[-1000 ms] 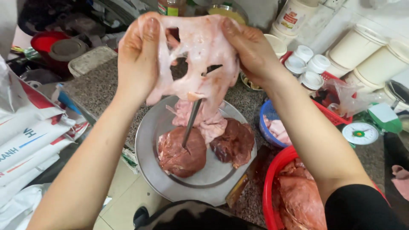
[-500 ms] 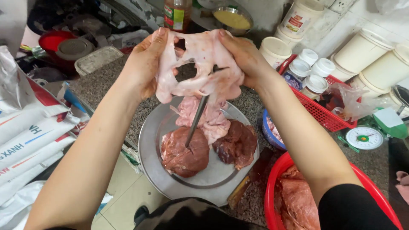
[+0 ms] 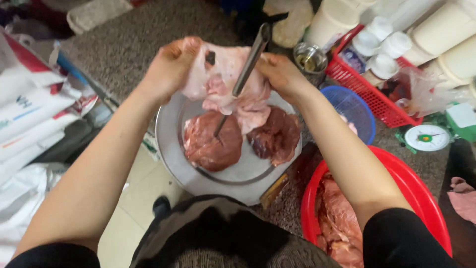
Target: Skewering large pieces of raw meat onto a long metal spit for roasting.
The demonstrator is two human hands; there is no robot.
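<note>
Both my hands hold up a pale pink sheet of raw meat [image 3: 223, 84] above a round metal tray [image 3: 171, 149]. My left hand [image 3: 171, 64] grips its left edge, my right hand [image 3: 280, 74] its right edge. A thin metal rod or knife [image 3: 245, 72] runs slantwise from by my right hand down across the sheet, its tip over the tray. On the tray lie two dark red meat chunks, one on the left [image 3: 210, 141] and one on the right [image 3: 277, 134].
A red basin [image 3: 421, 193] with raw meat sits at the lower right. Behind it are a blue basket [image 3: 354, 109], a red crate [image 3: 377, 101] of white jars, a small scale [image 3: 426, 136] and white tubs [image 3: 446, 44]. Printed sacks [image 3: 34, 109] lie on the left.
My hands have come lower and closer together, so the meat sheet now hangs bunched just above the tray. The view has tilted down.
</note>
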